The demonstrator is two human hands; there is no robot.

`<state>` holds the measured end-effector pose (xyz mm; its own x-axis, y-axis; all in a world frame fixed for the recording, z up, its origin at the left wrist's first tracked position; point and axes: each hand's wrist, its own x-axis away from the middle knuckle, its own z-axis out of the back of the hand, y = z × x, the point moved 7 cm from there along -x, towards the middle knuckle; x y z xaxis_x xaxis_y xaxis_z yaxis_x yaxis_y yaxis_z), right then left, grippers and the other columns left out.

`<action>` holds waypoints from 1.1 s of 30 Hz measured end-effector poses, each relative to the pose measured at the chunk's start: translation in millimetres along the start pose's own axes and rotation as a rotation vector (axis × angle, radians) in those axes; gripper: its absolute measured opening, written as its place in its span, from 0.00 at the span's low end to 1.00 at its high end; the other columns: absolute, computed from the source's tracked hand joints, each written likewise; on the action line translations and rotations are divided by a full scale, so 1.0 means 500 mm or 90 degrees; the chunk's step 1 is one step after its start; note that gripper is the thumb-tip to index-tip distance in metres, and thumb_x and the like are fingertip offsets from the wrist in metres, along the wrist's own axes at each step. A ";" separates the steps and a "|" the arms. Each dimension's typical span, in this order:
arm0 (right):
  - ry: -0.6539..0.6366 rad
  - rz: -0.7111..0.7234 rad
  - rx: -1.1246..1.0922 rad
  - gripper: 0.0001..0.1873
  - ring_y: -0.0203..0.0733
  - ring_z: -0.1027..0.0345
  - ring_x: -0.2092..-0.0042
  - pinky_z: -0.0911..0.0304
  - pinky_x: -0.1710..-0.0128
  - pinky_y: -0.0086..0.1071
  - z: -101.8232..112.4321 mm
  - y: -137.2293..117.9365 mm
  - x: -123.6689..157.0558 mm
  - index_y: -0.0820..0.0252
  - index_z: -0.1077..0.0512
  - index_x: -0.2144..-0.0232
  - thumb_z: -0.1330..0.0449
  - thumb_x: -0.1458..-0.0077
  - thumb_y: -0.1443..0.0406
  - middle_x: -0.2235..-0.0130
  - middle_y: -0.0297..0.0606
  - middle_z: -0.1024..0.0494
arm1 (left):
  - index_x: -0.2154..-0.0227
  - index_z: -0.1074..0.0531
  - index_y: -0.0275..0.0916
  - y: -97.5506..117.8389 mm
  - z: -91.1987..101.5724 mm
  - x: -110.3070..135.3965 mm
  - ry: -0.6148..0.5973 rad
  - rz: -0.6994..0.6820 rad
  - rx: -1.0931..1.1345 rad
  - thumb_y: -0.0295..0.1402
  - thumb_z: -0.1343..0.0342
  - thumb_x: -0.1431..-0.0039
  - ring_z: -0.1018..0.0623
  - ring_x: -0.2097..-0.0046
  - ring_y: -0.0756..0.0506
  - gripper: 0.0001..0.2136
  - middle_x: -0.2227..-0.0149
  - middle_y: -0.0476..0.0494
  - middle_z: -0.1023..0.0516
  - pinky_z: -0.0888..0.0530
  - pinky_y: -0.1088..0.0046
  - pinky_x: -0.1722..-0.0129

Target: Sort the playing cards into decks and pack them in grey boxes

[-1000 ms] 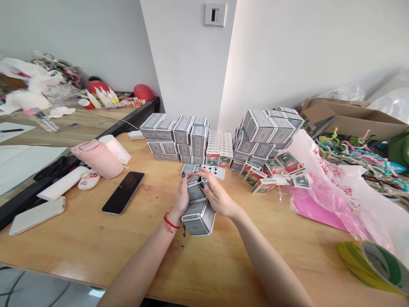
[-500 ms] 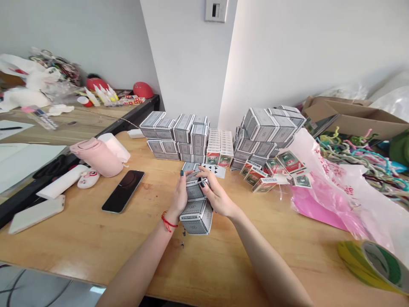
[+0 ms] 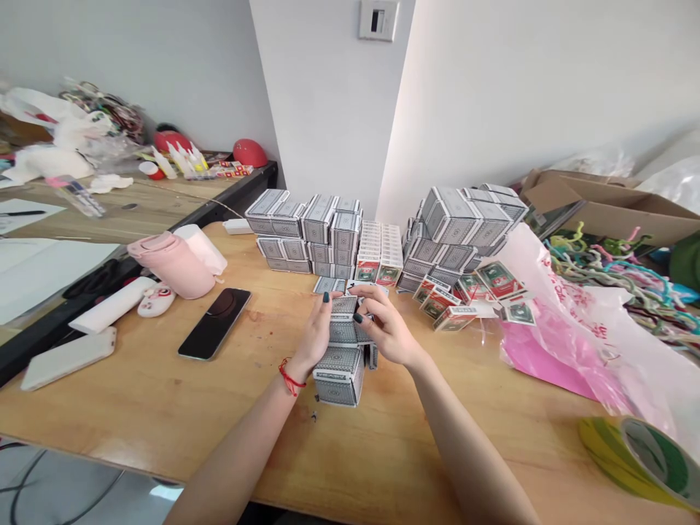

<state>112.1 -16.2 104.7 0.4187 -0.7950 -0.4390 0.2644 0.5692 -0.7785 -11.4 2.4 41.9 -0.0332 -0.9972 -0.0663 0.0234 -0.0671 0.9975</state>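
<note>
Column of grey playing-card boxes (image 3: 340, 373) standing on wooden table (image 3: 136, 386), between 2 hands; left hand (image 3: 316, 337): fingers (image 3: 322, 310) slightly spread, pressed against upper boxes; right hand (image 3: 389, 329): fingers (image 3: 367, 297) curled, gripping upper boxes from opposite side.

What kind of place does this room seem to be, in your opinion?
It looks like a small packing workroom, though I cannot be sure. Stacked packs of playing cards fill much of a wooden table, with a roll of tape on it and an open cardboard carton behind.
</note>
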 end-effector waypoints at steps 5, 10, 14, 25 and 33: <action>0.064 -0.015 0.010 0.07 0.44 0.44 0.51 0.45 0.52 0.43 -0.019 -0.002 0.000 0.57 0.44 0.75 0.55 0.46 0.69 0.55 0.43 0.38 | 0.56 0.34 0.41 -0.012 0.009 -0.002 0.043 0.030 0.006 0.49 0.64 0.43 0.31 0.52 0.45 0.23 0.57 0.44 0.27 0.37 0.66 0.49; 0.093 -0.006 0.021 0.07 0.42 0.45 0.52 0.46 0.52 0.41 -0.029 -0.005 0.001 0.56 0.46 0.74 0.57 0.46 0.72 0.55 0.43 0.40 | 0.56 0.34 0.41 -0.016 0.007 -0.005 0.041 0.035 0.011 0.49 0.65 0.43 0.30 0.52 0.45 0.23 0.59 0.44 0.27 0.37 0.66 0.50; 0.100 -0.006 0.033 0.07 0.42 0.45 0.52 0.46 0.51 0.41 -0.033 -0.002 0.002 0.56 0.47 0.74 0.58 0.46 0.72 0.55 0.42 0.40 | 0.55 0.34 0.40 -0.016 0.009 -0.006 0.047 0.026 0.000 0.49 0.65 0.43 0.31 0.51 0.45 0.23 0.57 0.43 0.28 0.37 0.66 0.49; 0.076 0.008 0.100 0.05 0.45 0.48 0.49 0.49 0.50 0.47 -0.046 -0.008 0.005 0.56 0.46 0.70 0.57 0.45 0.71 0.52 0.45 0.41 | 0.57 0.33 0.40 -0.008 0.008 -0.006 0.063 0.017 0.011 0.48 0.62 0.43 0.32 0.51 0.45 0.22 0.54 0.44 0.29 0.39 0.66 0.47; -0.040 -0.004 0.041 0.04 0.43 0.45 0.47 0.47 0.49 0.43 -0.010 -0.007 0.000 0.57 0.38 0.68 0.52 0.44 0.65 0.48 0.44 0.39 | 0.57 0.33 0.40 -0.019 0.007 -0.010 0.054 0.034 0.045 0.50 0.63 0.44 0.30 0.52 0.45 0.23 0.56 0.43 0.28 0.36 0.65 0.50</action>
<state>106.8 -19.3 105.2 0.4695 -0.7853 -0.4035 0.3223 0.5779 -0.7498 -14.8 8.1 32.6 0.0509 -0.9986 -0.0123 -0.0474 -0.0147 0.9988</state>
